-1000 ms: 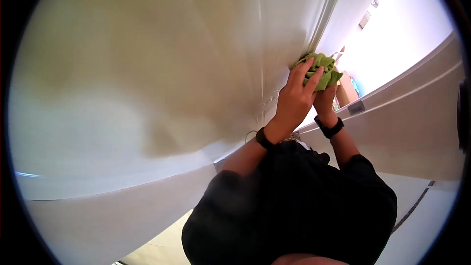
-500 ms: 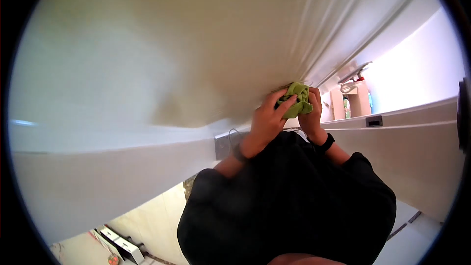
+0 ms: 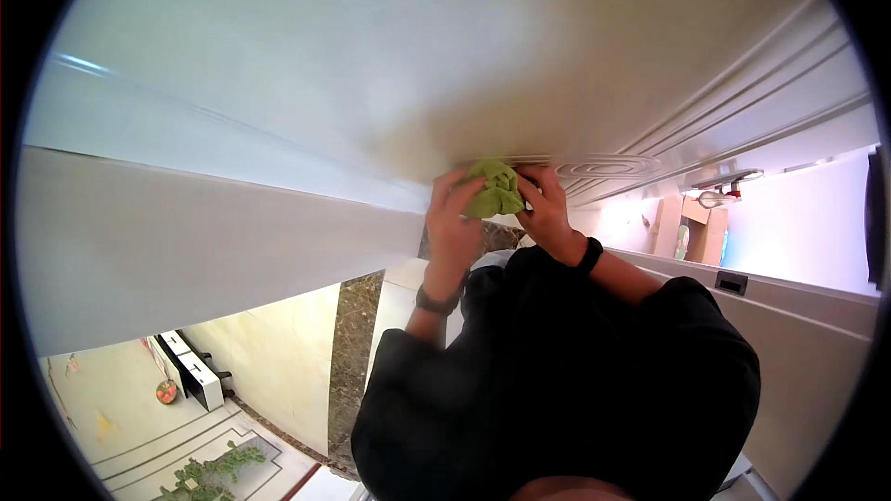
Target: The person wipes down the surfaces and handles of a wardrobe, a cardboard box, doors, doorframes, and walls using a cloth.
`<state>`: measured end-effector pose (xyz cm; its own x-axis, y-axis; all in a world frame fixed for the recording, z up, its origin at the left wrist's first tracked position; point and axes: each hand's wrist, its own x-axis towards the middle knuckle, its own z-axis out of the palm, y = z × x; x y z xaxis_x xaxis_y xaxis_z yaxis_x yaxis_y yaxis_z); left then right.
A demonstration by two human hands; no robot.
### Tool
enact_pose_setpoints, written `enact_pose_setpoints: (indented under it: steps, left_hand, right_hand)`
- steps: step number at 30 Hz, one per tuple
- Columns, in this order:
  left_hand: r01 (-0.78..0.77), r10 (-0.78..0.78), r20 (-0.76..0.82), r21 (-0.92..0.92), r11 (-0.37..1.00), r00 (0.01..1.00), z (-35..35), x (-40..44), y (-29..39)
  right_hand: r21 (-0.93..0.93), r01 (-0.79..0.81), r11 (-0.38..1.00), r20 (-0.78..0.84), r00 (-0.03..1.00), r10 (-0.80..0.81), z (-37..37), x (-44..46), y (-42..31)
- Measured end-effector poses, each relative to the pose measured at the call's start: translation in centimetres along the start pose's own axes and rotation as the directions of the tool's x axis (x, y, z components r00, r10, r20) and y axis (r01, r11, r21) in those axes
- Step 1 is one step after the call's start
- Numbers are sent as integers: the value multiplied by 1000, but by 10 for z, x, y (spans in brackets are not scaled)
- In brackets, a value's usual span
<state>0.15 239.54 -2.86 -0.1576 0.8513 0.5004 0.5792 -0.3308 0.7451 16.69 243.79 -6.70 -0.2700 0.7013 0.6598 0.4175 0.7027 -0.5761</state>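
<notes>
White door panel (image 3: 306,46) behind a crumpled green cloth (image 3: 496,191), oval grooves (image 3: 609,166) just right of the cloth, left hand (image 3: 451,234) on its left side, right hand (image 3: 551,215) on its right, fingers (image 3: 464,195) of both bent inward holding it, black wristbands (image 3: 589,256) below it

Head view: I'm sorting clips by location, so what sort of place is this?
Probably inside a home, at a doorway: a moulded door, a latch plate and, beyond, a leafy plant.
</notes>
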Motion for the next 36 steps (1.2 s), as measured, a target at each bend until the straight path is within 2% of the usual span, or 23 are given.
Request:
enact_pose_setpoints:
  steps: [2, 4, 5, 7, 9, 11, 13, 15, 17, 21, 24, 27, 28, 34, 36]
  left_hand:
    - [124, -122, 76, -14, 992, 990, 8, -13, -13]
    - [118, -116, 124, -10, 993, 986, 21, -21, -20]
    - [113, -111, 148, -10, 993, 983, 29, -24, -22]
    - [-31, 26, 167, 28, 999, 986, 46, -24, -21]
    - [-125, 119, 175, 20, 992, 977, 61, -22, -13]
    - [-176, 179, 162, -33, 984, 970, 69, -10, 11]
    - [-250, 260, 129, -92, 964, 957, 77, 0, 30]
    - [-319, 332, 121, -115, 941, 936, 80, 12, 49]
    - [-352, 378, 109, -202, 914, 919, 84, 20, 61]
    - [-397, 418, 27, -264, 879, 908, 73, 35, 72]
    - [-393, 392, -46, -207, 896, 919, 57, 37, 63]
    - [-286, 292, 22, -150, 946, 956, 45, 20, 40]
    - [-285, 289, 20, -106, 953, 957, 37, 18, 24]
    - [-32, 47, 310, -54, 998, 950, 24, -17, -23]
    - [-52, 79, 361, -82, 995, 929, 20, -29, -29]
  right_hand:
    - [-17, -27, 1000, 64, 998, 28, 2, -15, 13]
    - [-30, -87, 996, 109, 990, 90, -1, -29, 24]
    - [-61, -109, 992, 127, 985, 116, -8, -36, 32]
    - [-128, -156, 979, 156, 972, 176, -25, -36, 33]
    - [-108, -233, 967, 100, 965, 244, -46, -34, 30]
    - [-181, -192, 965, -21, 981, 191, -64, -33, 31]
    - [-190, -228, 955, -79, 973, 216, -84, -28, 25]
    - [-175, -226, 958, -183, 964, 194, -97, -17, 14]
    - [-258, -188, 948, -268, 956, 117, -108, -9, 8]
    - [-270, -119, 955, -337, 941, 22, -109, 14, -8]
    - [-241, -73, 968, -347, 938, -16, -88, 17, -7]
    - [-206, -83, 975, -302, 953, 17, -60, 2, -4]
    - [-176, -114, 978, -268, 961, 63, -43, 1, -8]
    - [-157, -353, 922, 5, 934, 358, -18, -40, -10]
    - [-169, -412, 895, 44, 904, 425, -18, -55, -22]
